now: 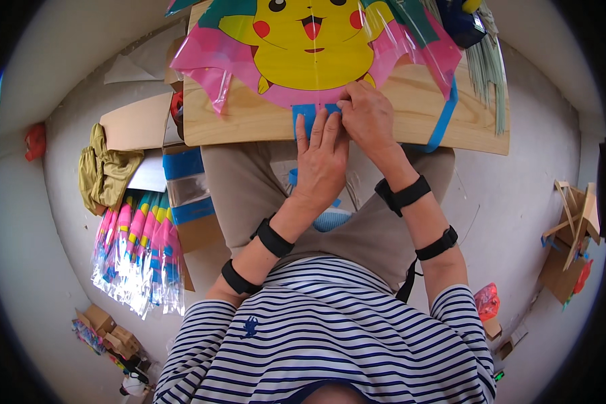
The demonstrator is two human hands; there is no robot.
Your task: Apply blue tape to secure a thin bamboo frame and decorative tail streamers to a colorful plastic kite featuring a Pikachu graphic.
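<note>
A plastic kite (313,64), pink and teal with a yellow cartoon figure, lies on the wooden board in front of me. A blue strip (304,113) meets the middle of its lower edge. My left hand (322,165) rests with fingers stretched out and flat, pressing the blue strip against the board. Just to its right, my right hand (372,121) is closed in a pinch at the kite's lower edge. Whatever lies between its fingertips is hidden.
Under everything is the wooden board (249,128), its front edge over my lap. A blue ribbon (443,121) hangs off its right side, near a bundle of thin pale strips (485,74). Wrapped, folded kites (141,236) and a mustard cloth (104,168) sit at left.
</note>
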